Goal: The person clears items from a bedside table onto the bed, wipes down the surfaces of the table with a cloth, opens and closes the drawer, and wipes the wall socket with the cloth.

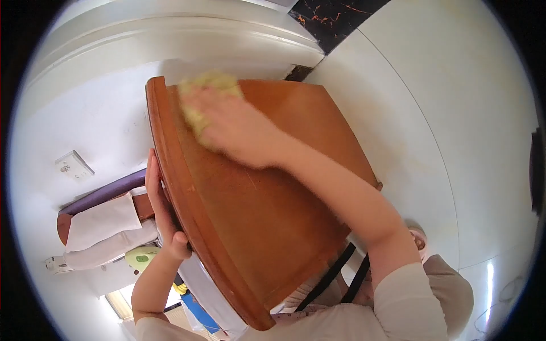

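A brown wooden piece of furniture [273, 199], perhaps a small cabinet, stands tilted in the head view with a broad flat panel facing me. Near the panel's upper left corner, my right hand [227, 116] presses a crumpled yellow cloth [213, 82] against the wood. That hand and the cloth are smeared by motion, and the fingertips partly sink into the cloth. My left hand [165, 210] lies along the outer face of the thick rounded edge board [199, 227], fingers stretched out flat and thumb apart. Part of its palm is hidden behind the board.
A white wall with a socket plate [74, 165] rises close on the left. Beyond the edge board are a bed with a purple-topped headboard [105, 192], pale bedding and a green object [141, 258]. Pale floor tiles [409, 131] stretch to the right, with a black marbled strip [335, 20] above.
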Motion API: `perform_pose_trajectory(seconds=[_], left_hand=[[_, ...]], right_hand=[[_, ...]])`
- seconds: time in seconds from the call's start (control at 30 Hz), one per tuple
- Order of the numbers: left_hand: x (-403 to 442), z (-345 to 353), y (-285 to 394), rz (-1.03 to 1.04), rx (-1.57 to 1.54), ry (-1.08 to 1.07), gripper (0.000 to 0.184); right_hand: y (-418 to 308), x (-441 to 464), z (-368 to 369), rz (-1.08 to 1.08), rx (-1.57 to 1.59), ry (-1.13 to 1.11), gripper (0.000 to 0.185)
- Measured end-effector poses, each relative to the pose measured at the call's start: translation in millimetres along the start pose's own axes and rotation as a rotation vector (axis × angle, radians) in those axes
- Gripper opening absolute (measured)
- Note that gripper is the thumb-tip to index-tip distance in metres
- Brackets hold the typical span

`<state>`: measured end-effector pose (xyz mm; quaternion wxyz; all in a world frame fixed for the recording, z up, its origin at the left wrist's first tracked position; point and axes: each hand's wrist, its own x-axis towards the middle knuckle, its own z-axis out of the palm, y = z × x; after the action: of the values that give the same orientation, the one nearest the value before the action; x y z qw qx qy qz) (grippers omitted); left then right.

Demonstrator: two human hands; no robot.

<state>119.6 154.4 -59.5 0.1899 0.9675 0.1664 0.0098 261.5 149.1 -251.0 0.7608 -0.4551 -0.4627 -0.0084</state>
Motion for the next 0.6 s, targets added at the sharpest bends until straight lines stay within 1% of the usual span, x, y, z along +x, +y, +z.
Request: perform_pose_trajectory(seconds=[0.03, 0.07, 0.1, 0.13, 0.17, 0.2, 0.23, 0.27, 0.3, 0.33, 0.37, 0.43, 0.47, 0.53, 0.6], left_hand=[[3, -2, 6, -0.004, 0.042, -0.017, 0.111], [6, -3, 10, 0.002, 0.084, -0.029, 0.11], [7, -4, 8, 0.015, 0.083, -0.022, 0.11], [5, -5, 2, 0.021, 0.094, -0.03, 0.109], [3, -6, -1, 0.023, 0.104, -0.038, 0.108], [2, -6, -1, 0.026, 0.104, -0.035, 0.108], [2, -6, -1, 0.023, 0.091, -0.034, 0.107], [2, -5, -1, 0.018, 0.077, -0.031, 0.106], [2, -5, 2, 0.014, 0.077, -0.025, 0.106], [4, -6, 9, 0.015, 0.109, -0.029, 0.106], [5, -7, 13, 0.012, 0.142, -0.03, 0.105], [4, -10, 14, 0.008, 0.164, -0.031, 0.105], [4, -11, 13, 0.015, 0.182, -0.043, 0.105], [4, -11, 12, 0.023, 0.214, -0.021, 0.104], [4, -11, 12, 0.017, 0.188, -0.024, 0.105]], right_hand=[[17, -13, -6, 0.107, 0.056, -0.004, 0.045], [42, -33, -13, 0.144, 0.0, 0.05, 0.037], [64, -49, -21, 0.332, 0.109, 0.06, 0.031], [103, -77, -23, 0.604, 0.248, 0.007, 0.027], [135, -103, -41, 0.764, 0.22, -0.171, 0.037], [169, -175, -26, 0.749, 0.073, -0.074, 0.048], [163, -186, -46, 0.889, 0.122, -0.164, 0.056], [156, -195, -54, 0.887, 0.119, -0.167, 0.056], [148, -202, -58, 0.93, 0.116, -0.177, 0.056], [136, -205, -59, 0.971, 0.118, -0.189, 0.056], [123, -211, -65, 0.963, 0.124, -0.203, 0.056], [81, -213, -88, 0.998, 0.182, -0.28, 0.057], [67, -221, -92, 0.992, 0.187, -0.298, 0.057], [41, -228, -100, 0.89, 0.205, -0.295, 0.059], [14, -205, -88, 0.848, 0.287, -0.268, 0.059]])
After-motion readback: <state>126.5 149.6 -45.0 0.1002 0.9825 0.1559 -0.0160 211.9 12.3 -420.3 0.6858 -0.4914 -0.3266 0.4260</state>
